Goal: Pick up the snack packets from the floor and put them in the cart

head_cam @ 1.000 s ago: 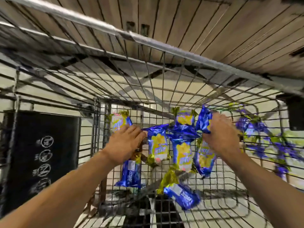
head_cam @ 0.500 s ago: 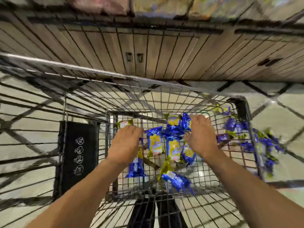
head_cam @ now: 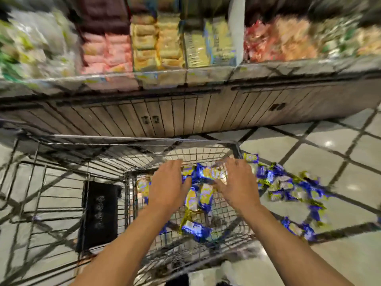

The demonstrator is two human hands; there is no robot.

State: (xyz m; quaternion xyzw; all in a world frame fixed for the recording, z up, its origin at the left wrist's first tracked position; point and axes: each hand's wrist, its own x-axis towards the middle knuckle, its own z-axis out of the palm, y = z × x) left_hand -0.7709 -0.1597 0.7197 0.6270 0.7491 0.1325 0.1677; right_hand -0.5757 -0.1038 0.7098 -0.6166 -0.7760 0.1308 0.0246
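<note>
Blue and yellow snack packets (head_cam: 199, 198) lie in a heap inside the wire cart (head_cam: 144, 138). One more packet (head_cam: 195, 229) sits lower on the cart's mesh floor. My left hand (head_cam: 168, 183) and my right hand (head_cam: 237, 182) hover over the heap, fingers straight and spread, holding nothing. A packet (head_cam: 208, 174) shows between the two hands, just above the heap. Several more packets (head_cam: 288, 186) are scattered on the tiled floor right of the cart, with a few others (head_cam: 298, 228) nearer to me.
A shop shelf (head_cam: 165, 46) full of bagged snacks runs across the top, above a wooden base panel (head_cam: 175, 118). A black sign panel (head_cam: 99, 213) hangs on the cart's left section. Tiled floor (head_cam: 334, 153) spreads to the right.
The view has pulled back and up from the cart. My right hand has let go of the packets it held, and both hands have risen above the heap.
</note>
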